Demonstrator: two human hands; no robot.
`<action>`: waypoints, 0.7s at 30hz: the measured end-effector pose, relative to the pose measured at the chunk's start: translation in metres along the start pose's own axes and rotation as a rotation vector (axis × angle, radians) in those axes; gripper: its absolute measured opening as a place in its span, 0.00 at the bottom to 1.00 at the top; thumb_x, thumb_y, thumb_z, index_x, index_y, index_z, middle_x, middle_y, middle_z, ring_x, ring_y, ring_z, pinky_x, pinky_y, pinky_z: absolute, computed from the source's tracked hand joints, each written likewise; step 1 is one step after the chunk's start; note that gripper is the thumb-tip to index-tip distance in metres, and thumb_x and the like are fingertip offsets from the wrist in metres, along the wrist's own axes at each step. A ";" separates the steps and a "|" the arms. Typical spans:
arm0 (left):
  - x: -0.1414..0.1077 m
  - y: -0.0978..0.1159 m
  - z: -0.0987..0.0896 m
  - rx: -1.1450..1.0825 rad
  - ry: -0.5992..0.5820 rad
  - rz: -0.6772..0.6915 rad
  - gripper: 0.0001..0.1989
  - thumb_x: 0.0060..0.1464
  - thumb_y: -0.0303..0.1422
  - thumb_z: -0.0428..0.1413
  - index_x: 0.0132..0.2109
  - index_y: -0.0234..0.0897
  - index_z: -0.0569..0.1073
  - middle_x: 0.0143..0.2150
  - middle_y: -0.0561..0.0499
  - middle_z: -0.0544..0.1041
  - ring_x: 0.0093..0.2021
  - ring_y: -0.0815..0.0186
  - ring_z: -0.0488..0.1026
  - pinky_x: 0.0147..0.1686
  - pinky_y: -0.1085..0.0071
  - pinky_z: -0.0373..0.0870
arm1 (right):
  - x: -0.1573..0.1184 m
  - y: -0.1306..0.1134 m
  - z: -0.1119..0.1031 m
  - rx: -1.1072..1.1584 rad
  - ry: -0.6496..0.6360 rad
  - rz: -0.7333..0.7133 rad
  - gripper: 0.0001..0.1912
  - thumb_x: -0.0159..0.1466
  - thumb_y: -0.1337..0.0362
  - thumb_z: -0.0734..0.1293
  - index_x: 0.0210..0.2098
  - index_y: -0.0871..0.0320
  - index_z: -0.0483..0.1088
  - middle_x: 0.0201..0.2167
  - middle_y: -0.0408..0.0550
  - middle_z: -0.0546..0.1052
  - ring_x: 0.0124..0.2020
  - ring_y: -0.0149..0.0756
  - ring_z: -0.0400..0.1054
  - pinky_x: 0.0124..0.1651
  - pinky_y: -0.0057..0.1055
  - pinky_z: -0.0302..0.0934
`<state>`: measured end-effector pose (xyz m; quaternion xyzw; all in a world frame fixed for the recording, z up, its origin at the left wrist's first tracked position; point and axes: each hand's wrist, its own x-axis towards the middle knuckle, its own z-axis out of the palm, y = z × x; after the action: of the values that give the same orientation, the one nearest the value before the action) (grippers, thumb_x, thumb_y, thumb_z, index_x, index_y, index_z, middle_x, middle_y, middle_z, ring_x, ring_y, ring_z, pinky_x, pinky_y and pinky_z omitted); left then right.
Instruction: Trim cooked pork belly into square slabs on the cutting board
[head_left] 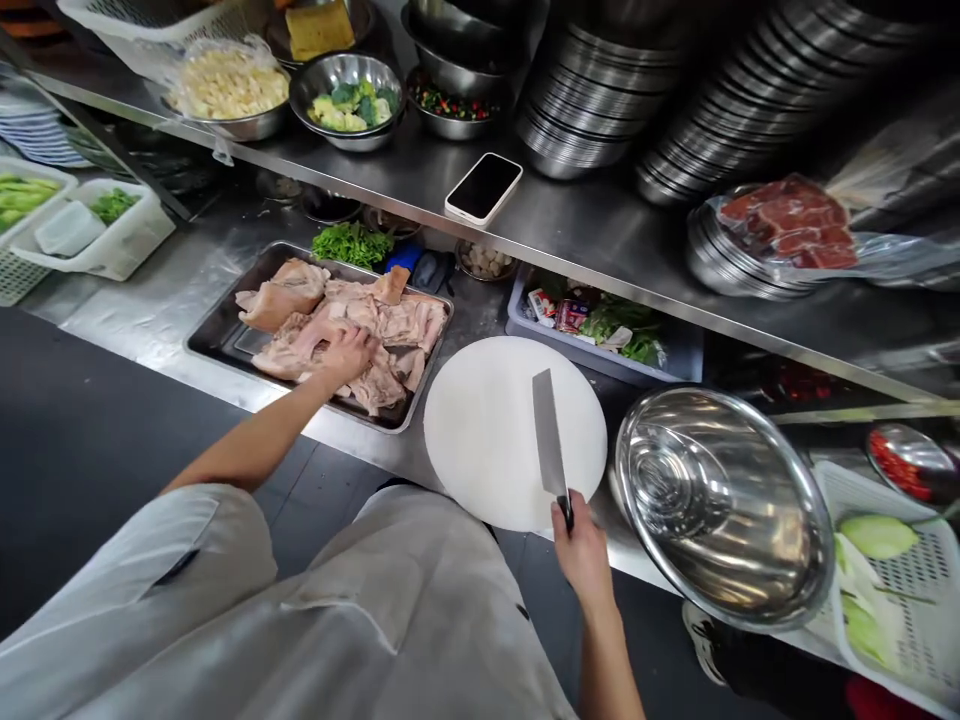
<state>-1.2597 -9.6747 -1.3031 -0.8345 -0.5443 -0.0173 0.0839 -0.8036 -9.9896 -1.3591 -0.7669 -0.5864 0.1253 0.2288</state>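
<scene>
My right hand is closed around the black handle of a kitchen knife. Its broad blade lies over the round white cutting board and points away from me. To the left, my left hand is down among pieces of pale cooked-looking meat, its fingers curled on one piece and partly hidden. The meat fills much of a dark metal tray, with a larger skin-on chunk at its far left.
Right of the board, a large steel bowl stands tilted. Behind it sits a grey bin of greens and packets. The shelf above holds a phone, food bowls and stacked steel bowls. A shoe shows below the bowl.
</scene>
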 end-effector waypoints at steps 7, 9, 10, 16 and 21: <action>0.036 -0.023 0.004 0.115 -0.118 0.164 0.16 0.65 0.22 0.45 0.50 0.27 0.77 0.52 0.30 0.77 0.55 0.47 0.69 0.59 0.44 0.54 | -0.033 -0.007 0.044 0.108 0.120 0.184 0.35 0.73 0.40 0.49 0.55 0.62 0.70 0.36 0.62 0.82 0.35 0.53 0.78 0.37 0.38 0.66; 0.036 -0.025 0.002 0.118 -0.114 0.194 0.17 0.66 0.23 0.44 0.50 0.27 0.76 0.53 0.30 0.77 0.55 0.47 0.69 0.59 0.47 0.54 | -0.035 -0.010 0.048 0.129 0.169 0.234 0.37 0.72 0.38 0.49 0.55 0.62 0.71 0.36 0.63 0.82 0.35 0.52 0.78 0.37 0.39 0.67; 0.036 -0.026 0.001 0.121 -0.110 0.214 0.17 0.66 0.24 0.44 0.50 0.27 0.76 0.54 0.30 0.77 0.55 0.48 0.68 0.59 0.48 0.54 | -0.035 -0.012 0.049 0.138 0.188 0.257 0.37 0.72 0.38 0.49 0.54 0.62 0.71 0.37 0.62 0.82 0.35 0.52 0.78 0.37 0.38 0.67; 0.028 -0.046 -0.015 0.187 0.009 0.154 0.21 0.67 0.38 0.46 0.54 0.25 0.72 0.54 0.32 0.76 0.58 0.45 0.65 0.58 0.52 0.56 | -0.034 -0.022 0.047 0.189 0.236 0.349 0.39 0.70 0.35 0.50 0.53 0.61 0.72 0.30 0.56 0.80 0.29 0.48 0.75 0.34 0.38 0.65; 0.029 -0.084 -0.034 -0.012 0.091 -0.368 0.21 0.68 0.35 0.43 0.57 0.24 0.69 0.57 0.34 0.75 0.56 0.51 0.68 0.53 0.60 0.62 | -0.034 -0.017 0.045 0.257 0.253 0.373 0.37 0.69 0.34 0.53 0.50 0.60 0.74 0.25 0.51 0.78 0.27 0.45 0.73 0.31 0.36 0.64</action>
<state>-1.3219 -9.6211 -1.2557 -0.7197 -0.6833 -0.0733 0.0991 -0.8481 -10.0097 -1.3918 -0.8359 -0.3809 0.1417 0.3689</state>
